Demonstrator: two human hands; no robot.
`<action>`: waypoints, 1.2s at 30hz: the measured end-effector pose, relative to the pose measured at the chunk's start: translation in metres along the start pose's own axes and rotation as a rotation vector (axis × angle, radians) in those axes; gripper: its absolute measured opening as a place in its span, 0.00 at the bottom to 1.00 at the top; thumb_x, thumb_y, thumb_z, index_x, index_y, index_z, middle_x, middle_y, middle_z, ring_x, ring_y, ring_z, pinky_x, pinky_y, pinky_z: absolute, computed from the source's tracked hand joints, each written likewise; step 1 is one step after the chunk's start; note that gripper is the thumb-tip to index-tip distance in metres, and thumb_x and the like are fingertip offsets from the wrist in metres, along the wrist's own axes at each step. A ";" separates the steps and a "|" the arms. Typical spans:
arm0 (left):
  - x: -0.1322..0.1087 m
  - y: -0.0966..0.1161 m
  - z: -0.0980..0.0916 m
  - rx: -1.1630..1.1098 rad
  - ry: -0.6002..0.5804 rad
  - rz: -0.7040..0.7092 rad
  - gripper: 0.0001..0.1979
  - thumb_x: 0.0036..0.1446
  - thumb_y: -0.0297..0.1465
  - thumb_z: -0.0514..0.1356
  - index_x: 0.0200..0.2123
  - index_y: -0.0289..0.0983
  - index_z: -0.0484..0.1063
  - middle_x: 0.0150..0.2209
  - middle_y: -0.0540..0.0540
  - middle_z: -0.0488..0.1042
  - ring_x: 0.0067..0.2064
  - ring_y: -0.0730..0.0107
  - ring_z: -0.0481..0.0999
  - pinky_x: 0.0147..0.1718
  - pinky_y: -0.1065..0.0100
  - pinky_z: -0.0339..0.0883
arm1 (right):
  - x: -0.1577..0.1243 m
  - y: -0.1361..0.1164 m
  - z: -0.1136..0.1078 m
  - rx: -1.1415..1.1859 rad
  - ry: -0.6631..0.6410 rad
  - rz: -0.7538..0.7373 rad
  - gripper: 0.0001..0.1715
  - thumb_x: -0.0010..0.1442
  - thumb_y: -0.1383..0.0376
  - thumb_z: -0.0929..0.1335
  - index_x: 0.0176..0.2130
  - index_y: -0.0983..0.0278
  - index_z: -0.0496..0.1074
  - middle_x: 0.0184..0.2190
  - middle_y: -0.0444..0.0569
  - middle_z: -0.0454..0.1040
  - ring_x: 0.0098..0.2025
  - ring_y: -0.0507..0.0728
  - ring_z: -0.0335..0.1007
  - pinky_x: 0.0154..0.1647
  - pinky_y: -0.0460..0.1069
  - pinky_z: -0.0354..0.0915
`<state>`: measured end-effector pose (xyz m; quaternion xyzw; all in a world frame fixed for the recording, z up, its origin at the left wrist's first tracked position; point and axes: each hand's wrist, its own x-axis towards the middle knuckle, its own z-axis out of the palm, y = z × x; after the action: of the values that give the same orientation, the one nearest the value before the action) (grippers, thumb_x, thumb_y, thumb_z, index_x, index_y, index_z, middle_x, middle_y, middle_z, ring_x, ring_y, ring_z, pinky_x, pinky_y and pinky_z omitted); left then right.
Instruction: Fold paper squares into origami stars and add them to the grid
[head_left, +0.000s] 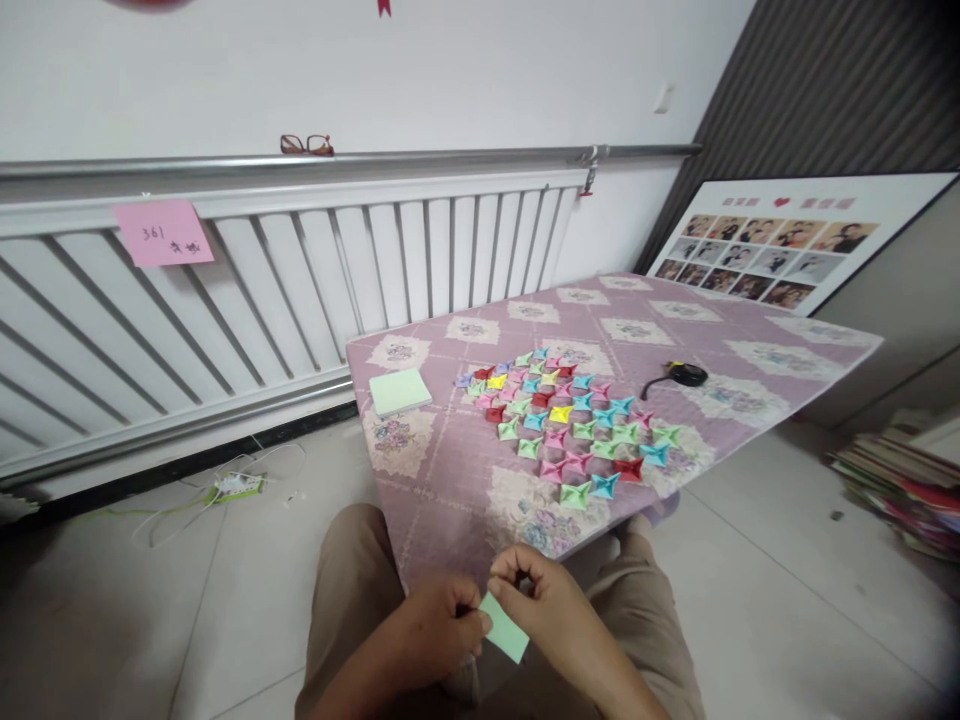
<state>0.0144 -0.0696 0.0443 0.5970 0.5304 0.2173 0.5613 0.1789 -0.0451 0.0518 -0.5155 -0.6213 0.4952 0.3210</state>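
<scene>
A light green piece of paper [507, 632] is pinched between my two hands, over my lap at the table's near edge. My left hand [444, 622] grips its left corner with thumb and forefinger. At its top corner, my right hand [531, 590] has thumb and fingers closed on it. The paper looks folded, though the exact fold is hard to make out. Beyond my hands, several small folded paper pieces [560, 413] in green, blue, pink, red and yellow stand in rows on the table. A stack of green paper sheets [400, 391] lies at the table's left edge.
The table [442, 480] has a purple patterned cloth. A coiled black cable [686, 374] rests on its right part. Behind stands a white radiator [420, 255] with a pink note [163, 233]. A power strip [235, 486] lies on the floor, left; stacked books [892, 480] sit right.
</scene>
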 end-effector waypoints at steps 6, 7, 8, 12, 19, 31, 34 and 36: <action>0.002 -0.003 0.000 -0.011 -0.015 0.024 0.10 0.52 0.33 0.55 0.21 0.36 0.66 0.20 0.53 0.65 0.23 0.75 0.61 0.24 0.72 0.53 | -0.002 -0.006 0.001 -0.032 -0.143 -0.015 0.06 0.48 0.67 0.65 0.22 0.63 0.71 0.21 0.41 0.70 0.26 0.51 0.62 0.27 0.44 0.56; 0.002 -0.002 0.000 -0.013 -0.016 0.028 0.10 0.51 0.33 0.54 0.21 0.36 0.66 0.20 0.52 0.65 0.23 0.75 0.61 0.24 0.72 0.54 | -0.002 -0.007 0.002 -0.028 -0.146 -0.026 0.08 0.49 0.67 0.65 0.21 0.63 0.70 0.21 0.41 0.70 0.26 0.51 0.62 0.28 0.44 0.56; 0.001 -0.001 -0.001 -0.016 -0.019 0.031 0.09 0.51 0.32 0.54 0.21 0.36 0.66 0.20 0.52 0.66 0.23 0.75 0.61 0.24 0.72 0.54 | -0.002 -0.007 0.002 -0.030 -0.149 -0.041 0.09 0.51 0.66 0.65 0.21 0.63 0.70 0.21 0.41 0.69 0.26 0.51 0.62 0.28 0.44 0.56; -0.002 -0.001 -0.003 -0.040 -0.037 0.011 0.08 0.50 0.30 0.54 0.21 0.35 0.66 0.21 0.52 0.67 0.23 0.75 0.62 0.24 0.72 0.54 | 0.001 -0.006 0.002 -0.074 -0.116 -0.049 0.18 0.56 0.60 0.63 0.18 0.63 0.67 0.19 0.40 0.64 0.24 0.50 0.58 0.26 0.45 0.54; 0.017 -0.018 0.002 -0.183 0.139 -0.050 0.13 0.49 0.38 0.56 0.19 0.37 0.65 0.18 0.52 0.65 0.21 0.75 0.60 0.23 0.71 0.52 | 0.012 0.006 -0.011 0.172 0.028 0.077 0.21 0.52 0.49 0.68 0.38 0.62 0.73 0.28 0.44 0.72 0.30 0.53 0.64 0.30 0.47 0.60; 0.048 -0.025 0.001 -0.222 0.208 -0.082 0.13 0.51 0.39 0.55 0.28 0.34 0.70 0.23 0.50 0.70 0.20 0.76 0.59 0.22 0.71 0.52 | 0.040 0.046 0.006 0.251 0.030 0.205 0.18 0.51 0.51 0.67 0.25 0.63 0.66 0.18 0.37 0.61 0.20 0.48 0.51 0.21 0.44 0.51; 0.052 -0.031 -0.007 -0.113 0.204 -0.011 0.13 0.52 0.36 0.55 0.35 0.34 0.72 0.23 0.52 0.68 0.23 0.74 0.61 0.25 0.71 0.54 | 0.050 0.050 -0.002 0.153 0.032 0.158 0.15 0.51 0.54 0.67 0.23 0.62 0.66 0.17 0.37 0.60 0.20 0.48 0.51 0.22 0.45 0.50; 0.055 -0.036 -0.015 -0.048 0.276 0.011 0.15 0.53 0.35 0.55 0.41 0.33 0.72 0.26 0.51 0.68 0.26 0.72 0.63 0.27 0.70 0.56 | 0.057 0.054 -0.006 0.066 0.028 0.113 0.14 0.51 0.55 0.66 0.23 0.62 0.65 0.17 0.38 0.59 0.21 0.49 0.51 0.22 0.45 0.51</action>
<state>0.0066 -0.0214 -0.0023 0.5507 0.5939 0.3132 0.4960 0.1869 0.0097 -0.0042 -0.5459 -0.5699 0.5254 0.3181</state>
